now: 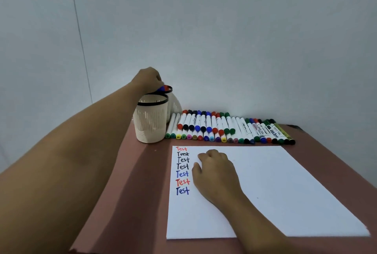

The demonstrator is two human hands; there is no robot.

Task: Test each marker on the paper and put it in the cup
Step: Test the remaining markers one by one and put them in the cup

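Just left of the frame's centre, at the mouth of the rear cup [175,104], a blue-capped marker [162,89] stands with its top pinched by the left grip [150,79], whose fingers bunch down over the cap. A red-capped marker [167,86] stands beside it in the same cup. Touching the rear cup's front is a second cream slotted cup [151,123] with a black rim, holding nothing visible. To the right of both cups, a row of markers [224,129] lies side by side on the tabletop [142,192], running toward the right edge. Below that row lies a white paper [285,182] with a column of written words [183,172] in red, black and blue down its left side. The right grip [216,172] rests on the paper just beside that column, fingers loosely curled, holding nothing. A pale wall [204,29] fills the upper frame.
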